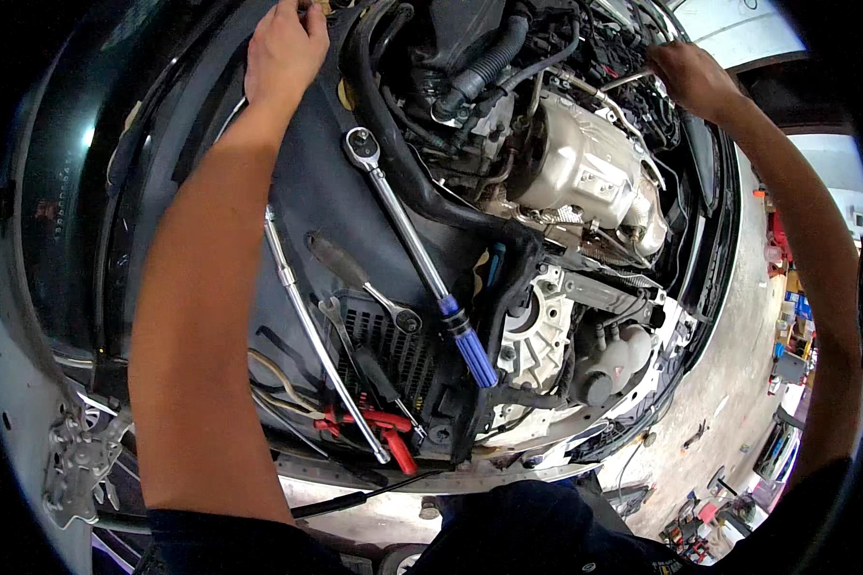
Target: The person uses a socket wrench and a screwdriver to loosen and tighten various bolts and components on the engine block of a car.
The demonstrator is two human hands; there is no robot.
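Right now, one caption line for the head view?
Both hands reach deep into an open engine bay, left hand and right hand, above a blue-handled chrome ratchet wrench.

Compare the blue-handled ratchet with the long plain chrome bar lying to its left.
The blue-handled ratchet has a round drive head and a blue grip at its lower end; the chrome bar is bare metal throughout. The ratchet is thicker, the bar thinner and longer. The bar's lower end lies by the red-handled pliers; the ratchet's does not. Both lie slanted on the black engine-bay cover, untouched by either hand.

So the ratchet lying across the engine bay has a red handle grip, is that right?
Not quite. The head view shows the ratchet lying across the engine bay with a blue handle grip; the red handles belong to the pliers lower down.
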